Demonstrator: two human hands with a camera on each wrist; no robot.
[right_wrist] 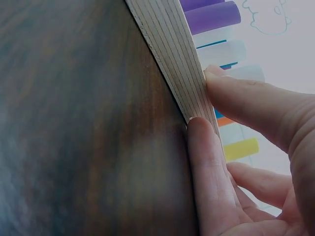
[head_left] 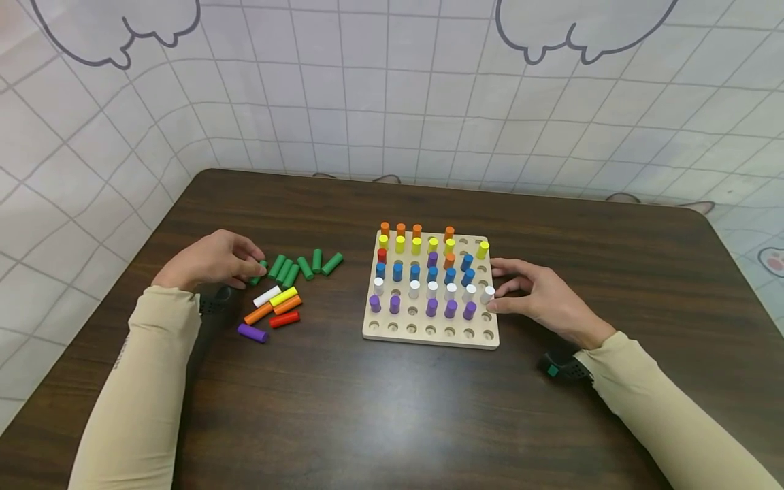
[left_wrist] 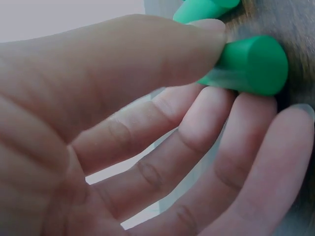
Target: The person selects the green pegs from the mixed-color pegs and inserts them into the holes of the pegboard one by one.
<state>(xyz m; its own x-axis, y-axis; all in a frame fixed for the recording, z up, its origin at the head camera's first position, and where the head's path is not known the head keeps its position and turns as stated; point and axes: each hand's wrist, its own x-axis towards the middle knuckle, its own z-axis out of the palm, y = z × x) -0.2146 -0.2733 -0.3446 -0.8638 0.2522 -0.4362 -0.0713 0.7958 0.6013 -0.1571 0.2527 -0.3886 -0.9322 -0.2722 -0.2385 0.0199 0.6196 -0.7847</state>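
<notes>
The left grip [head_left: 214,264], well left of the pegboard, is closed on a green peg [left_wrist: 266,66], thumb on one side, fingers on the other. The right grip [head_left: 539,296] is loosely spread at the pegboard [head_left: 440,332], thumb and fingertips touching its right edge beside a white peg [head_left: 487,295].

Left of the pegboard lie six more green pegs [head_left: 305,268], and nearer the person a white, a yellow, two orange, a red and a purple peg [head_left: 252,333]. Upright in the pegboard, from its far side nearward, stand an orange row, a yellow row, a mixed row, then blue, white and purple rows.

The dark worktop [head_left: 275,415] carries everything; a grid-patterned backdrop [head_left: 392,95] rises beyond the pegboard.
</notes>
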